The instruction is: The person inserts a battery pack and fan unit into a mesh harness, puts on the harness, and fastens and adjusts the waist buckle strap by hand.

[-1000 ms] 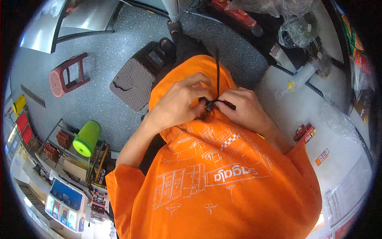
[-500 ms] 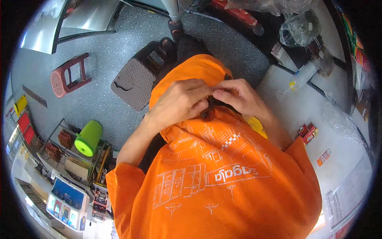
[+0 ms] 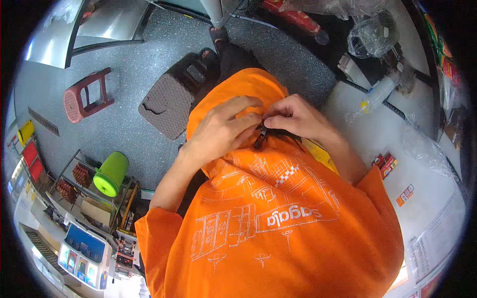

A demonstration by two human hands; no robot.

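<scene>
At the waist of the orange shirt [image 3: 268, 198], my left hand [image 3: 221, 129] has bent fingers against a small black cord or strap [image 3: 259, 137]. Its fingertips are partly hidden by the cloth and the other fingers. My right hand [image 3: 296, 116] pinches the upper end of that black strap, thumb and forefinger together, close beside my left fingertips. Some of the strap hangs down over the shirt below the fingers. Under my right forearm a yellow thing [image 3: 322, 156] shows at the shirt's side.
On the floor are a brown stool [image 3: 166, 104] in front of my legs and a red stool [image 3: 74, 103] farther left. A green bin [image 3: 112, 174] stands by a rack at the left. To the right, a white counter [image 3: 362, 134] holds plastic wrap and small red packets [image 3: 385, 164].
The long black cord end that stood up between my hands is no longer visible. My right hand has turned, with its thumb and forefinger now together, and more of the yellow thing shows.
</scene>
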